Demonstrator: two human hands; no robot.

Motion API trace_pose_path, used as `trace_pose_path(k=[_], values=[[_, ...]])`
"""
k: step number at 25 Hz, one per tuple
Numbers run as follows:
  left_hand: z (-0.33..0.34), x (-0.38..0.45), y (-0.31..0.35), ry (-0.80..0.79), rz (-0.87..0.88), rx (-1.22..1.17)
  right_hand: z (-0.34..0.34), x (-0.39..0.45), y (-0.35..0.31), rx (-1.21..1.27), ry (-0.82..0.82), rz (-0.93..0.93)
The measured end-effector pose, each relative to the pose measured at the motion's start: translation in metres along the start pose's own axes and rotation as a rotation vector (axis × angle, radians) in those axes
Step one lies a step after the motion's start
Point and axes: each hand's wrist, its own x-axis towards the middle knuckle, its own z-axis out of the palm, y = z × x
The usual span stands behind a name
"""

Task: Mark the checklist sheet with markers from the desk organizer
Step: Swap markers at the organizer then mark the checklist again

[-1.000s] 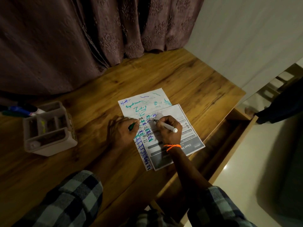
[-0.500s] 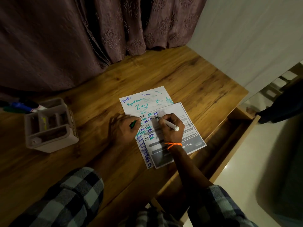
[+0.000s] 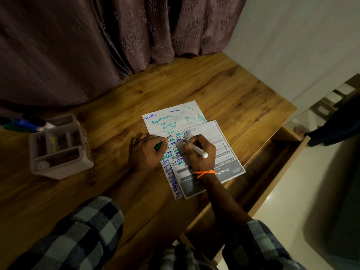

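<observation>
The printed checklist sheet (image 3: 220, 142) lies on the wooden desk, overlapping a white scribbled sheet (image 3: 175, 117); both carry blue and green marks. My right hand (image 3: 200, 152) grips a white marker (image 3: 196, 150) with its tip pressed on the checklist's upper left part. My left hand (image 3: 148, 151) rests on the sheets' left edge and is closed around a green marker cap (image 3: 158, 146). The beige desk organizer (image 3: 60, 147) stands at the left, apart from both hands.
Several markers (image 3: 27, 124) lie behind the organizer at the far left. A curtain (image 3: 97, 45) hangs along the desk's far side. An open drawer (image 3: 263, 172) juts out at the right, beside the desk edge.
My right hand has shifted the marker tip slightly over the checklist rows. The left hand stays in place with the green cap.
</observation>
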Motion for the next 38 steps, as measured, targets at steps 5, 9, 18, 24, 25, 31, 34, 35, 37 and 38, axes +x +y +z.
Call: trace_pose_path(k=[5,9,18,24,25,31,34,35,37,38], values=[[-0.004,-0.004,0.003,0.015,0.009,0.051,-0.002,0.005,-0.001,0.117,0.187,0.127],[-0.008,-0.004,0.009,0.024,-0.017,0.014,-0.008,0.014,0.007,0.465,0.313,0.278],[-0.048,0.005,0.038,0.096,-0.510,-0.866,-0.005,-0.002,-0.030,0.589,0.101,0.052],[-0.073,0.001,0.064,0.189,-0.845,-1.172,0.013,-0.033,-0.064,0.626,-0.080,-0.077],[-0.073,-0.001,0.065,0.193,-0.859,-1.164,0.013,-0.036,-0.066,0.620,-0.091,-0.081],[-0.077,-0.008,0.072,0.199,-0.822,-1.224,0.017,-0.045,-0.075,0.575,-0.139,-0.126],[-0.071,-0.012,0.072,0.223,-0.790,-1.211,0.018,-0.045,-0.077,0.521,-0.127,-0.187],[-0.069,-0.012,0.071,0.230,-0.778,-1.213,0.020,-0.044,-0.077,0.506,-0.133,-0.207],[-0.070,-0.011,0.069,0.247,-0.728,-1.216,0.025,-0.042,-0.078,0.517,-0.166,-0.231],[-0.072,-0.011,0.068,0.263,-0.691,-1.216,0.029,-0.041,-0.079,0.529,-0.180,-0.246]])
